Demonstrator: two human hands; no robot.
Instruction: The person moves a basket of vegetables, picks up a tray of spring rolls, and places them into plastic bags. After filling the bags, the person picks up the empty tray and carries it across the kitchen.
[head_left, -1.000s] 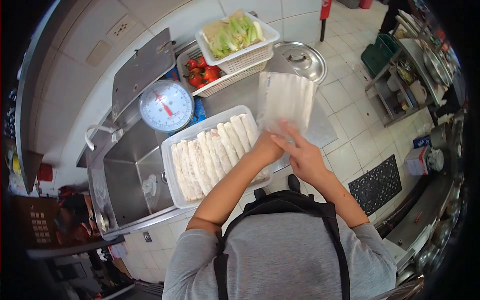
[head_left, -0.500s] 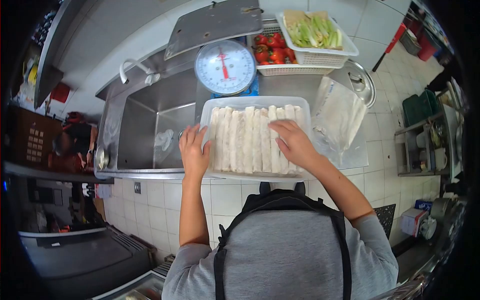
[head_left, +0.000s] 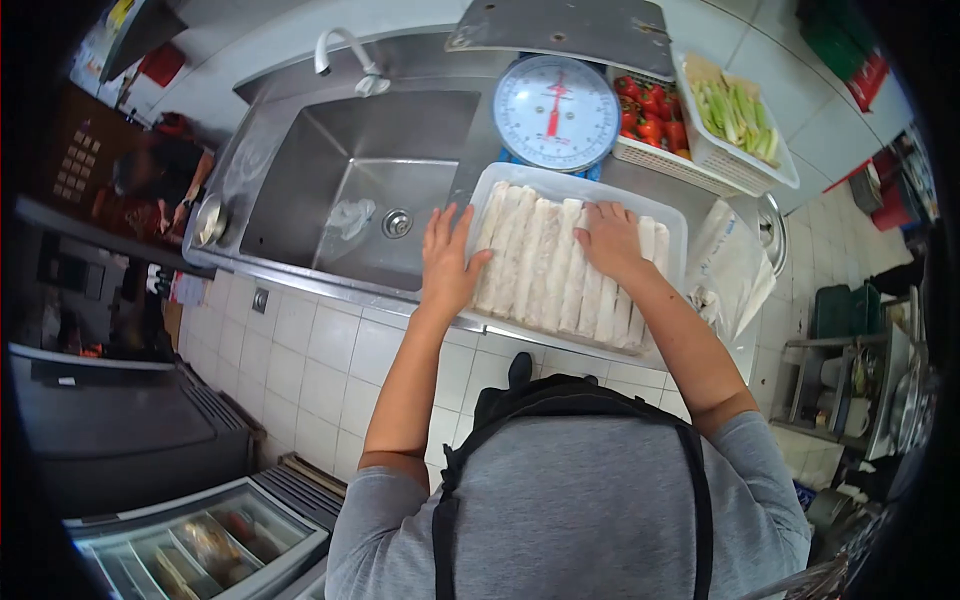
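A translucent plastic container (head_left: 672, 218) stands on the steel counter, with a row of long white rolls (head_left: 545, 255) side by side in it. My left hand (head_left: 448, 262) is at the container's left side, fingers stretched out and thumb apart, and holds nothing. Over the rolls right of the middle lies my right hand (head_left: 612, 240), palm down with its fingers toward the far ends; it covers part of several rolls. Just behind the container is a round dial scale (head_left: 557, 115).
Left of the container is a steel sink (head_left: 320, 140) with a white faucet (head_left: 345, 55). Baskets of red peppers (head_left: 650, 112) and cut green stalks (head_left: 735, 115) stand behind right. A plastic bag (head_left: 730, 262) lies to the right. Another person (head_left: 160, 175) is at far left.
The view has turned, so the counter appears tilted and shifted to the right. My right hand has settled flatter over the rolls. My left hand stays by the container's left side.
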